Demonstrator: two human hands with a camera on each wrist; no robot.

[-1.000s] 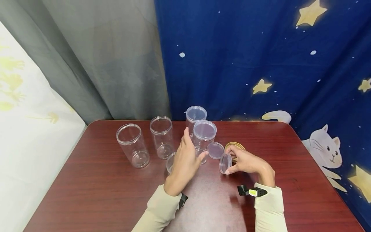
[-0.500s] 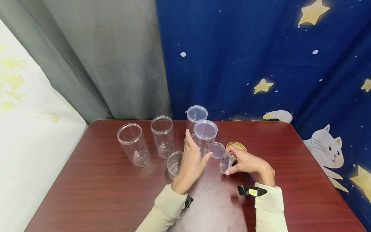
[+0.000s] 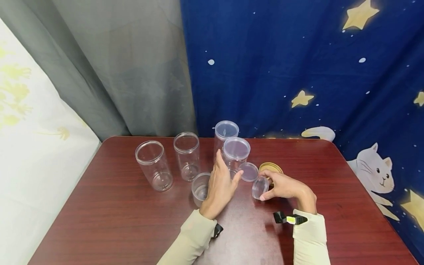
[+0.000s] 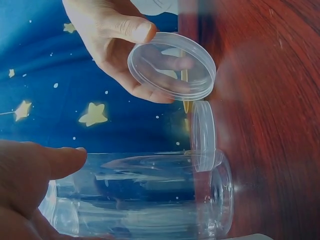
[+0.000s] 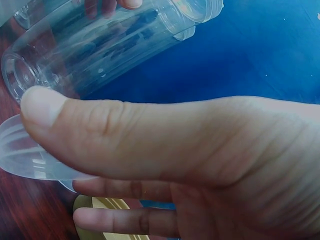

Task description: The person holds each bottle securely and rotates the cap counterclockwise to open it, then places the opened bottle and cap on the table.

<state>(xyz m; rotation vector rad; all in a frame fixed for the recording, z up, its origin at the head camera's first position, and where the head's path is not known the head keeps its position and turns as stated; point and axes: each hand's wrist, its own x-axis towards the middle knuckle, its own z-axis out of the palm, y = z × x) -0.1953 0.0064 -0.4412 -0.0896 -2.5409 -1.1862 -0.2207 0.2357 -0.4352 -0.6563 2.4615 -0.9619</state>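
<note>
in the head view, a clear lid (image 3: 260, 188) is held tilted on edge by the right hand (image 3: 288, 187); in this grip, closed only to the lid's width, the rim is pinched between thumb and fingers, at nine o'clock from the palm. the left hand (image 3: 219, 189) is held with fingers straight and thumb spread wide; the nearer capped jar (image 3: 236, 156) is placed just beside it at one o'clock, with the farther capped jar (image 3: 225, 134) behind. a loose lid (image 3: 249, 172) is laid on the tabletop (image 3: 116, 221) at two o'clock, and a gold-coloured round piece (image 3: 271, 168) is set near the right hand, toward eleven. two jars are judged done, though how tightly they are capped cannot be told. no lids are seen on the low jar (image 3: 200, 189) at nine o'clock, the middle tall jar (image 3: 187, 158) or the outer tall jar (image 3: 154, 167), so three are judged left.

in the left wrist view, the clear lid is shown at twelve o'clock, apart from any jar: not yet fitted.

in the right wrist view, the lid is shown at nine o'clock, partly hidden by the thumb; left-hand contact with the jar cannot be confirmed.
</note>
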